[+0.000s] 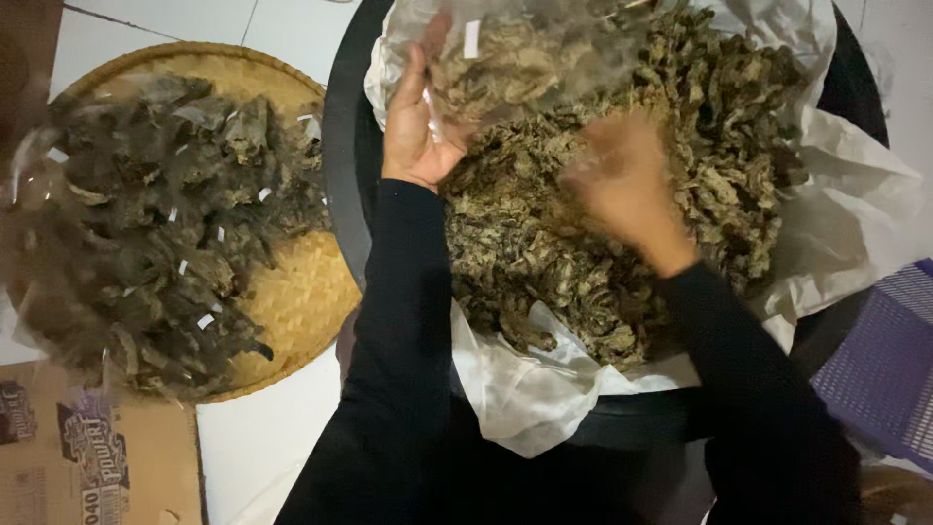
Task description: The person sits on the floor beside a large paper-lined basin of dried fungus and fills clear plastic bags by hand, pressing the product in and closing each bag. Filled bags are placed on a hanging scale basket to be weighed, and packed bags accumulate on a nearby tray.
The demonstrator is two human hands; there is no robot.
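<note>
A: What was the biggest container?

B: The black tub — lined with white plastic and heaped with dried brownish leaves. Left of it sat a round woven tray, piled with small clear packets of darker dried stuff. A cardboard box lay at the lower left, a purple crate at the right edge.

A: And the hands?

B: The left hand was raised over the tub's far side, fingers closed on the edge of a clear bag partly filled with the leaves. The bag hung above the heap, just right of that hand.

A: The right hand?

B: The right hand was blurred, low over the middle of the heap, below the bag — whether it gripped any leaves, I couldn't tell.
</note>
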